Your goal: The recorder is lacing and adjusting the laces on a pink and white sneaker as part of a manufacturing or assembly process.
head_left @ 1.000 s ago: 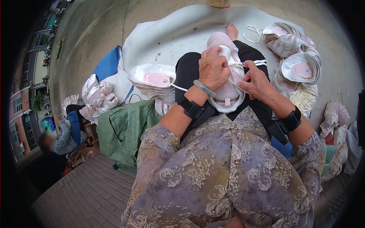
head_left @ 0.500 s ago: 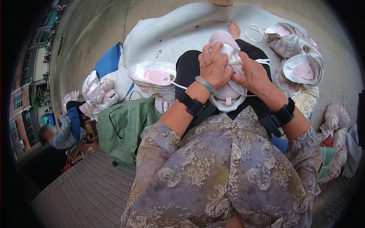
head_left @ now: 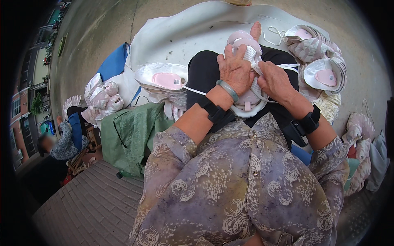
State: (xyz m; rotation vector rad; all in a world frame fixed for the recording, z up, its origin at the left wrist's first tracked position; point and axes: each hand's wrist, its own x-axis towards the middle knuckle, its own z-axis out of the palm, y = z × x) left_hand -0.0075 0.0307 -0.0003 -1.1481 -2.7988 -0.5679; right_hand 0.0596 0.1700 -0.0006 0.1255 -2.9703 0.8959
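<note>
A pink-and-white shoe upper (head_left: 248,99) lies lengthwise across my lap, its tongue end pointing away from me. My left hand (head_left: 235,70) is closed over its left side, with the fingertips at the white mesh near the tongue. On the other side my right hand (head_left: 274,81) is closed in a pinch at the lacing edge, seemingly on the white shoelace (head_left: 290,67); the fingertips partly hide it. Part of the lace sticks out to the right of that hand. Another white lace (head_left: 194,89) runs from under my left wrist toward a stack of shoe uppers (head_left: 164,78).
A white sheet (head_left: 180,39) covers the ground ahead, with a loose cord (head_left: 273,36) on it. More stacked uppers (head_left: 324,76) stand at the right. At the left are a green sack (head_left: 131,135), bundled uppers (head_left: 104,96) and a seated person (head_left: 67,141).
My right hand has gone from spread fingers to a pinch at the lacing edge. My left hand has shifted slightly to the right along with the upper. The lace at the right has moved outward.
</note>
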